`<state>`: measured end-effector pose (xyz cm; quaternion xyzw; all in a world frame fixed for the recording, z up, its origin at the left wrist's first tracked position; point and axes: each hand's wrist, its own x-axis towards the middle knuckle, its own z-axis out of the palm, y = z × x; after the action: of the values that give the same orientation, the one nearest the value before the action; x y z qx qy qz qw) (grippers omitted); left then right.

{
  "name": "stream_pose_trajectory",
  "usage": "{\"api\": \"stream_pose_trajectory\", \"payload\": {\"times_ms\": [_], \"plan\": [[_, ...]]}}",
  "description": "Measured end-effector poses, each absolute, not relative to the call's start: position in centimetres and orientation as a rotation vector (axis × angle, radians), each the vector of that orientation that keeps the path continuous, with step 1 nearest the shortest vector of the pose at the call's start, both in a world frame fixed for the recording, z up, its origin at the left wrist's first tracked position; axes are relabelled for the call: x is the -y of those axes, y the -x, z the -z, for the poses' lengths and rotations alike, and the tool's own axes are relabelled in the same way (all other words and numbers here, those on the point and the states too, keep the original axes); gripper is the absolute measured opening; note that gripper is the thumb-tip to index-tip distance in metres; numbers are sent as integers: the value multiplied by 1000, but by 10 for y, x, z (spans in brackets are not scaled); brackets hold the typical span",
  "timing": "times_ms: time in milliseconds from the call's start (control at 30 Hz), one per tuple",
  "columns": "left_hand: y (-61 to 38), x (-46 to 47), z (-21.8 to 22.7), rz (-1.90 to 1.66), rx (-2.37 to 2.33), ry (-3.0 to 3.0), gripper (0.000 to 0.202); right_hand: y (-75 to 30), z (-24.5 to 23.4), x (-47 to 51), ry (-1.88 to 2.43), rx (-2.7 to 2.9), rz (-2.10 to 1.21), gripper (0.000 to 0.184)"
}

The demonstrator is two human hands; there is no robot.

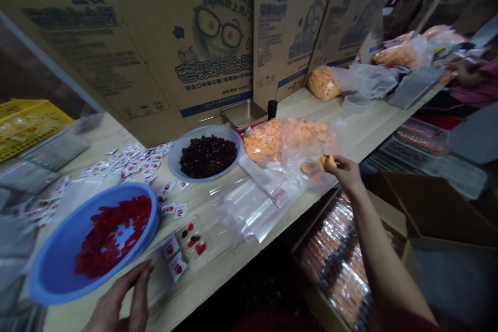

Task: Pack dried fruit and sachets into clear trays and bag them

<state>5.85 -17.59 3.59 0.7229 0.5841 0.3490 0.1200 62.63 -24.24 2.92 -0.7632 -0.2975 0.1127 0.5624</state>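
My right hand [344,172] is closed on a few orange candy pieces [328,161] at the mouth of an open clear bag of orange pieces [288,137]. My left hand [122,298] lies near the table's front edge with fingers stretched out, holding nothing, just beside a blue bowl of red candies [58,264]. A small clear compartment tray [192,243] with a few red and dark pieces sits right of that hand. A grey bowl of dark dried fruit [206,153] stands further back.
Small red-and-white sachets [132,163] are scattered over the wooden table [233,264]. Empty clear bags [257,202] lie mid-table. Printed cardboard boxes [187,36] line the back. A carton of packed trays [342,270] sits below the table edge. Another person's arm [472,75] shows far right.
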Motion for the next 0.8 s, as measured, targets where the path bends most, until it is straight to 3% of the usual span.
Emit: {"api": "stream_pose_trajectory", "payload": {"times_ms": [100,233,367,533,667,800], "plan": [[-96,190,-48,-974,-1490,-2084,24,-541,-28,252,1428,544,-684,47],[-138,196,-48,-919,-1174,-1997,20,-404,-16,224,1176,468,-1362,44],[-119,186,-39,-936,-1181,-1794,35,-294,-2,188,944,521,-1776,46],[-56,190,-20,-1050,-1387,-1401,23,-222,14,162,900,716,-1963,43],[-25,184,3,-1218,-1655,-1209,27,-205,23,151,1003,740,-1868,47],[-22,170,14,-1113,-1834,-1357,27,-211,24,148,1025,736,-1802,53]]}}
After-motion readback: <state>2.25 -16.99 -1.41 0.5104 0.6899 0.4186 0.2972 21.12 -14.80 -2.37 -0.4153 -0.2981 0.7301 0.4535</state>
